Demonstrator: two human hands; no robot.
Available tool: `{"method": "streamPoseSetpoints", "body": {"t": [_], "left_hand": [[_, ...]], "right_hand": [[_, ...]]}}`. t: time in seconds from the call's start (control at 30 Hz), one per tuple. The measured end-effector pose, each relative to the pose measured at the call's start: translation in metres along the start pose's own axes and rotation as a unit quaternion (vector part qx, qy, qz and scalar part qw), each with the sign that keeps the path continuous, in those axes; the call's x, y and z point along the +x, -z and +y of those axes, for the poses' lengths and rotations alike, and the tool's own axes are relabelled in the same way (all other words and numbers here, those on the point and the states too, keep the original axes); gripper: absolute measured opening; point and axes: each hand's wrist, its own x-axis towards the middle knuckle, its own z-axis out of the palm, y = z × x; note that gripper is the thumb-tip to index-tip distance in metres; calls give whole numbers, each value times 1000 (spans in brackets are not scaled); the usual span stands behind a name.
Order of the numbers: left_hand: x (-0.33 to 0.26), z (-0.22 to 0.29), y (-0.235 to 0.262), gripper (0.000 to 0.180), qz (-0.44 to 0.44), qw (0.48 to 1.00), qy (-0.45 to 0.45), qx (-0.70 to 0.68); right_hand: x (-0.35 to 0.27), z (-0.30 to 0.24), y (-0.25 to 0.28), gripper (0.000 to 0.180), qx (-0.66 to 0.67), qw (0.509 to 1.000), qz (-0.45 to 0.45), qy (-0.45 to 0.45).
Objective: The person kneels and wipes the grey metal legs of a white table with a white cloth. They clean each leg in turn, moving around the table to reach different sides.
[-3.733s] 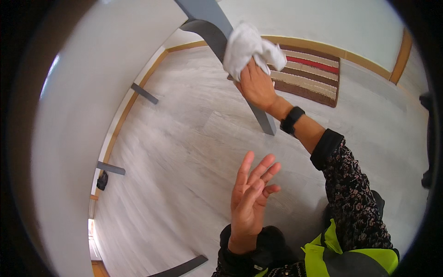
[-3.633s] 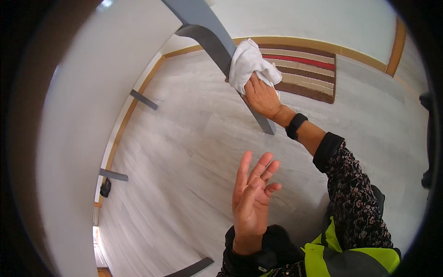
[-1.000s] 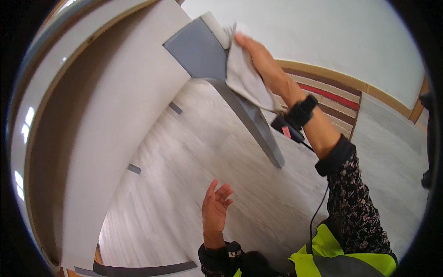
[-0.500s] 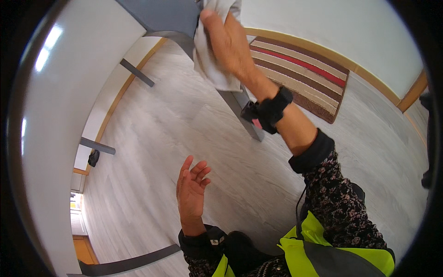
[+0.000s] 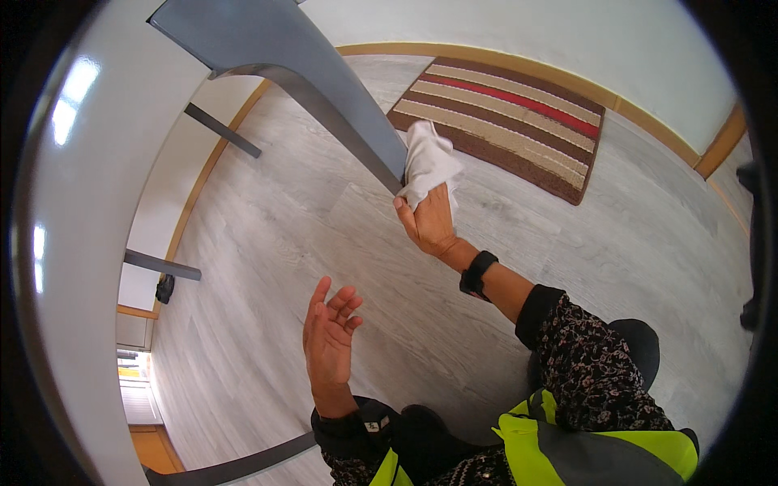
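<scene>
My right hand is closed round a white cloth, which wraps the lower end of a grey table leg. The foot of that leg is hidden by the cloth and hand. A black band circles my right wrist. Lower down, my left hand hangs in the air over the floor with nothing in it, its palm turned inward and its fingers slightly curled and apart. The white glossy side of the table runs along the left.
A striped brown, beige and red mat lies by the far wall. More grey legs stand beyond the table side, and another grey bar curves along the bottom left. A small black object rests near the left skirting. Light wood-look floor spreads between.
My right hand has slid the cloth down the grey leg toward its foot, leaving the upper part uncovered. The left hand has barely moved.
</scene>
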Motion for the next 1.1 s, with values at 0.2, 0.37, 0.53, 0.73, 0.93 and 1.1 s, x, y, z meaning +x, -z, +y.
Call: {"method": "streamPoseSetpoints", "body": {"t": [0.2, 0.37, 0.53, 0.73, 0.93, 1.1], "left_hand": [[-3, -11, 1, 45, 18, 1000, -10, -14], [-4, -13, -6, 45, 9, 1000, -6, -18], [0, -14, -7, 45, 19, 1000, 7, 8], [-1, -21, -1, 45, 12, 1000, -3, 5], [-2, -18, 0, 46, 10, 1000, -12, 16], [-5, -15, 0, 48, -5, 1000, -19, -10]], "right_hand": [[42, -48, 9, 43, 6, 995, -95, -41], [107, -98, 1, 43, 4, 980, 148, 132], [93, -64, -15, 32, 7, 997, 50, 61], [13, -14, -35, 36, -47, 996, 74, 26], [-70, 18, -53, 37, -60, 989, -20, -135], [-116, 31, -50, 25, 47, 940, 15, -337]]}}
